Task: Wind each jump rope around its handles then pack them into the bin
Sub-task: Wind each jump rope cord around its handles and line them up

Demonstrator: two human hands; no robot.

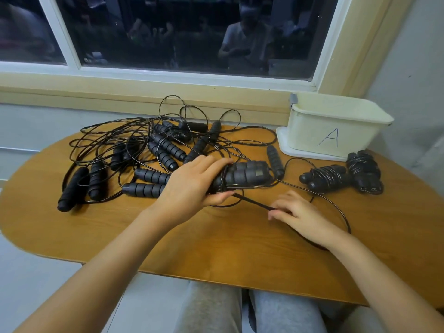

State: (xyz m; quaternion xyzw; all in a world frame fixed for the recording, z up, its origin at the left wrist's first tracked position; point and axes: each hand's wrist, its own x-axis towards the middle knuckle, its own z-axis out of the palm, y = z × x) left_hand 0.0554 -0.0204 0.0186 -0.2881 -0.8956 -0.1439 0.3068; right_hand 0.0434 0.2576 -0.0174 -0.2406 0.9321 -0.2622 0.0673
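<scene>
My left hand [192, 183] grips a pair of black foam handles [245, 175] lying side by side on the wooden table [216, 241], with a few turns of thin black cord around them. My right hand [295, 211] pinches a flat black strap [254, 202] that runs from the handles' near end. Loose cord [336, 207] loops out to the right and behind my right wrist. A tangled pile of unwound jump ropes [158, 150] covers the table's left and middle. Two wound bundles [326, 177] [364, 171] lie at the right, in front of the cream bin [336, 126] marked "A".
A single loose handle [275, 161] lies just right of the held pair. The bin stands on its lid at the table's back right corner, against the window sill [144, 92]. My knees in grey trousers [276, 311] are below the table's near edge.
</scene>
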